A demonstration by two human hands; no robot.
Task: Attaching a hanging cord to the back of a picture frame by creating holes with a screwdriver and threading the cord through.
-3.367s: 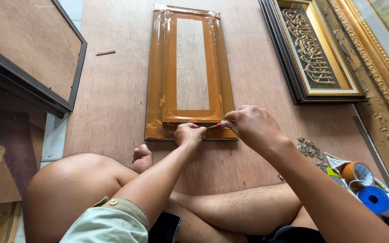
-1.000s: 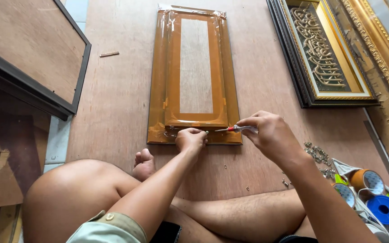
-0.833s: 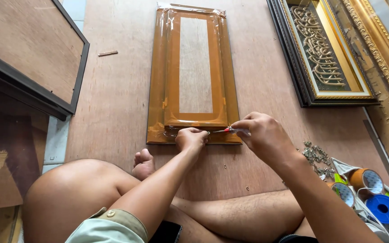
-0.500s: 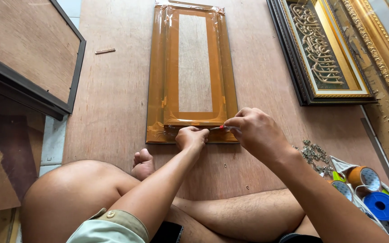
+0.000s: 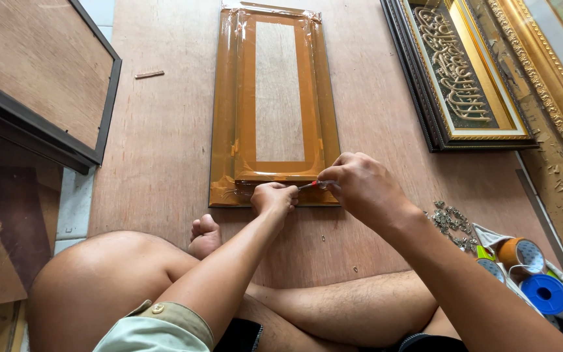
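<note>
Head view looks down on us sitting cross-legged on a plywood floor. Our right hand has its fingers closed around a small red-handled tool; most of the handle is hidden inside the grip, and its tip is too small to make out. Our left hand is curled into a loose fist pressing on the near edge of a tall orange-brown frame, which lies flat on the floor just ahead of our knees, wrapped in clear film. We cannot tell whether the left fingers pinch anything.

Bare plywood lies open to the left of the frame, with a small wooden stick farther off. A dark-edged board is cut off at the upper left. To the right, an ornate black-and-gold framed picture lies close by, and a larger gilded frame runs off the picture's edge. Near our right forearm sit a scatter of small metal pieces, an orange tape roll and a blue spool, partly cut off.
</note>
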